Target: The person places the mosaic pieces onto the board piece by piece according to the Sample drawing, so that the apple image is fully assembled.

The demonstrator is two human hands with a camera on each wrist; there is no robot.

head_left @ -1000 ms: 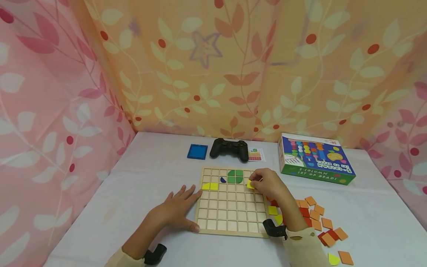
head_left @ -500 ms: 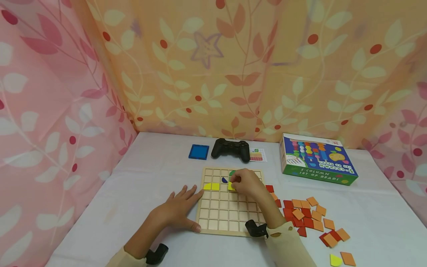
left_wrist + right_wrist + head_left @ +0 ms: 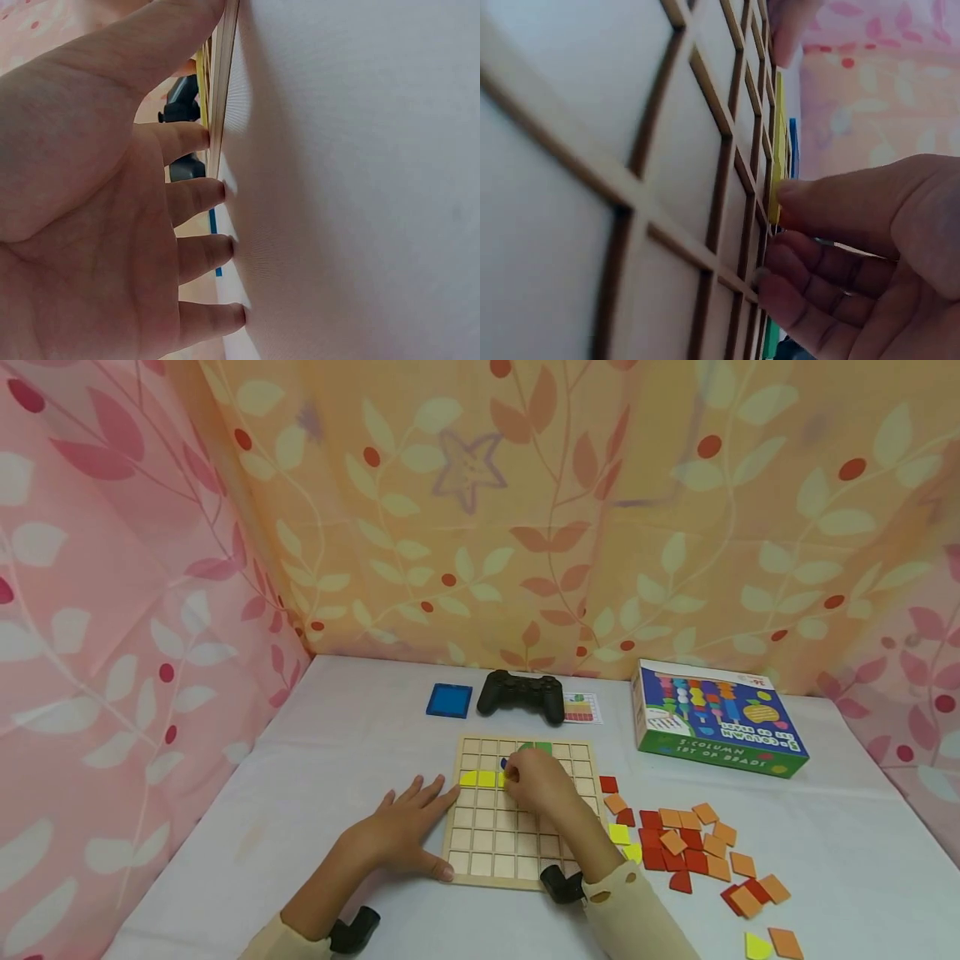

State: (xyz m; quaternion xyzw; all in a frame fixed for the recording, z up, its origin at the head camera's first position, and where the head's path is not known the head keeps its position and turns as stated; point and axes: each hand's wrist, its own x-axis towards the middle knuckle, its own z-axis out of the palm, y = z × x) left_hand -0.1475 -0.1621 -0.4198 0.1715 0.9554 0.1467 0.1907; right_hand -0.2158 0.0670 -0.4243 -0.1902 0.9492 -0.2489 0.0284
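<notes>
Your left hand [image 3: 396, 837] lies spread against the square, pale wooden grid board [image 3: 495, 882]. Beyond, your right hand [image 3: 542, 781] pinches a flat yellow tile [image 3: 502, 780] just right of a yellow square [image 3: 486, 779]. You're apparently seating it; next, align it within its cell.
</notes>
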